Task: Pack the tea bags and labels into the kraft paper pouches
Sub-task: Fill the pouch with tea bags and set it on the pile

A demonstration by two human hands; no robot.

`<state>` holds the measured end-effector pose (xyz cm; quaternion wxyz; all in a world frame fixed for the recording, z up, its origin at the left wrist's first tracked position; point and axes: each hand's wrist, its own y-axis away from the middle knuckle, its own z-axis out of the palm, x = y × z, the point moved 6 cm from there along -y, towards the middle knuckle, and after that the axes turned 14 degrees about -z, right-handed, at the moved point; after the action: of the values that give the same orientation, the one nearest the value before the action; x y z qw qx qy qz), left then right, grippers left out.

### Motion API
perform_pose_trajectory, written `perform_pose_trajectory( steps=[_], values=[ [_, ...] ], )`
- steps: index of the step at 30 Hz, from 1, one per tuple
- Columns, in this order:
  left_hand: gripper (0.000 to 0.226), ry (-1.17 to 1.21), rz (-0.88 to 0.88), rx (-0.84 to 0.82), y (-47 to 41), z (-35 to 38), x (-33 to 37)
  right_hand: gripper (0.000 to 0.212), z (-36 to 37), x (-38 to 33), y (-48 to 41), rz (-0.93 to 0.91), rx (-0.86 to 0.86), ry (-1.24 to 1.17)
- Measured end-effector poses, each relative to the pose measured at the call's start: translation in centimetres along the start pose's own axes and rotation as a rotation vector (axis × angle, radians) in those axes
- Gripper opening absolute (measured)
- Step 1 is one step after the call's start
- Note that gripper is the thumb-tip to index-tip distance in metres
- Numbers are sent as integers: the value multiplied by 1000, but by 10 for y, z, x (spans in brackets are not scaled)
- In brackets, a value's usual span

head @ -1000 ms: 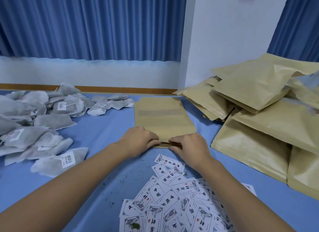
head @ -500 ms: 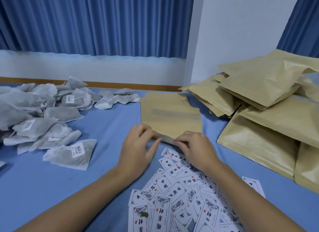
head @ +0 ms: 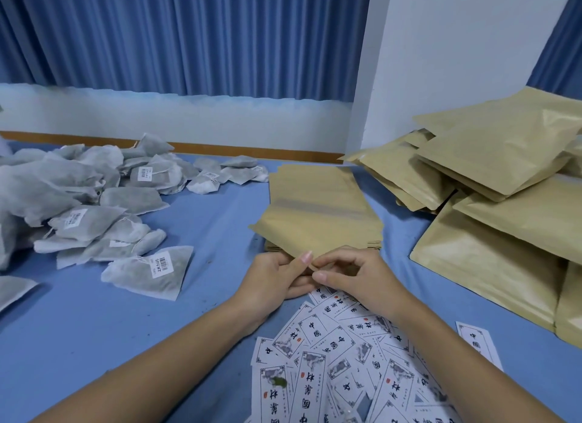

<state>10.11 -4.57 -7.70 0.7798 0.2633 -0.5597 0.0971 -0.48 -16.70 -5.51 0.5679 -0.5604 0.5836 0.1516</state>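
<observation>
Two hands (head: 273,276) (head: 359,276); many tea bags (head: 148,270), labels (head: 327,344), pouches (head: 315,224).

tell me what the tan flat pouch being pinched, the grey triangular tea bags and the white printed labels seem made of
Tan flat pouch: likely matte kraft paper, dull and creasing. Grey triangular tea bags: thin filter paper or nonwoven mesh, dark filling showing through. White printed labels: thin paper or card, lying flat, black ink; finish unclear.
</observation>
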Motion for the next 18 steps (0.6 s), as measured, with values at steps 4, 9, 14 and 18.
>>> perform_pose_trajectory(
  steps=[4, 9, 14, 18],
  values=[
    [41, -12, -7, -16, 0, 1, 0, 31, 0, 2, 1, 16, -10, -19],
    [34, -27, -1, -39, -1, -1, -1, 31, -1, 5, 1, 45, -27, -72],
    [28, -53, 0, -57, -2, -2, -2, 28, -2, 7, 0, 46, -26, -59],
    [23, -71, 0, -74, -1, -3, -2, 11, -2, 7, 1, -7, -33, 66]
  ],
)
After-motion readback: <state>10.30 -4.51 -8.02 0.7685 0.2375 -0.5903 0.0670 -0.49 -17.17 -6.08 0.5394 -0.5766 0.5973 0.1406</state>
